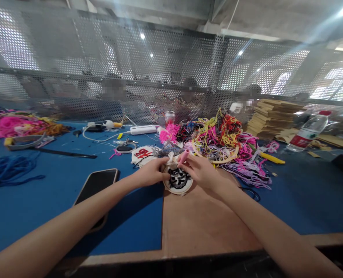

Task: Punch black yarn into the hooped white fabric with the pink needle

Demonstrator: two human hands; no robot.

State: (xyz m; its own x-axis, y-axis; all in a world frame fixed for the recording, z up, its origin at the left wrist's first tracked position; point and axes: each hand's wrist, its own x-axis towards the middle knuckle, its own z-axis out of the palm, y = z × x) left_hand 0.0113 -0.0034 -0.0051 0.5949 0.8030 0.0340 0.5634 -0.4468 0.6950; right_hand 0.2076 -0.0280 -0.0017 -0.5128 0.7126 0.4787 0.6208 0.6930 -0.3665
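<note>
A small round embroidery hoop [178,180] with white cloth and a black stitched figure lies on a brown board [200,220]. My left hand [151,172] grips the hoop's left rim, fingers curled. My right hand [199,170] is closed on a pink pen-like punch tool [184,157], its tip down at the hoop's upper edge. A second round white piece with red stitching [142,154] lies just behind my left hand.
A big tangle of coloured yarn [223,139] lies behind the hoop. A dark phone [97,187] rests on the blue table at left. Blue yarn [6,170], a white power strip [144,129], a can [169,117], stacked cardboard [272,116] and a water bottle [307,133] stand around. Mesh screen behind.
</note>
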